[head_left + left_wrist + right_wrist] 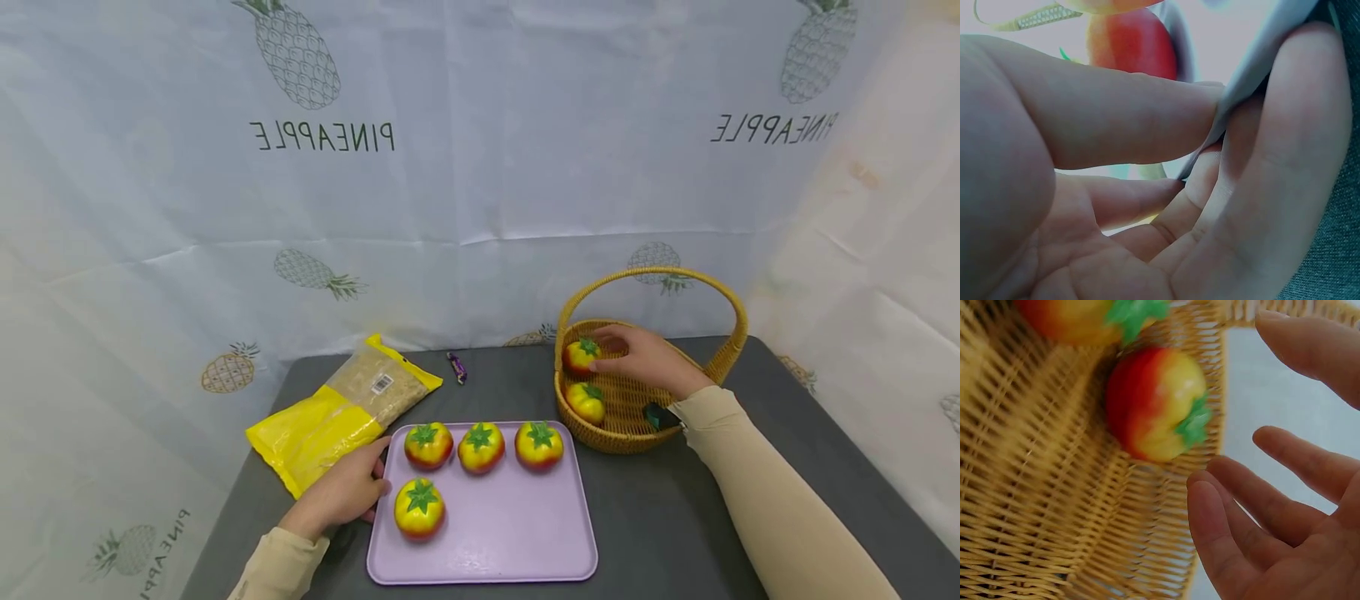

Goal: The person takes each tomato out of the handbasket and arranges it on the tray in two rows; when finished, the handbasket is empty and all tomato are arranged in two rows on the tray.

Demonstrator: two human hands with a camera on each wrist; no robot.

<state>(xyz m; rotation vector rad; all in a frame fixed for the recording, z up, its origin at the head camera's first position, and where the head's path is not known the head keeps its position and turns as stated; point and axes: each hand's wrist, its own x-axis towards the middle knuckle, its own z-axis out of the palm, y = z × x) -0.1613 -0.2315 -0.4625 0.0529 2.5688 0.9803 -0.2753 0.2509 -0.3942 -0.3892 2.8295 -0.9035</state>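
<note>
My left hand (345, 492) pinches the left rim of a lilac tray (517, 533). In the left wrist view the tray's edge (1235, 94) runs between the thumb and the fingers. Several yellow-and-red tomatoes, each with a green star-shaped top, lie on the tray, one tomato (420, 509) nearest that hand. Over the wicker basket (622, 442) reaches my right hand (648, 360), fingers spread and holding nothing. Just beside it, inside the basket's left side, sits a tomato (1157, 403); the right wrist view shows a gap between them. A second tomato (585, 403) lies in front.
A yellow bag of grain-like stuff (337, 425) lies left of the tray, close to my left hand. Behind the tray is a small purple wrapped candy (457, 368). The basket's tall handle (652, 271) arches above my right hand. A pineapple-print curtain (480, 183) hangs behind the grey table.
</note>
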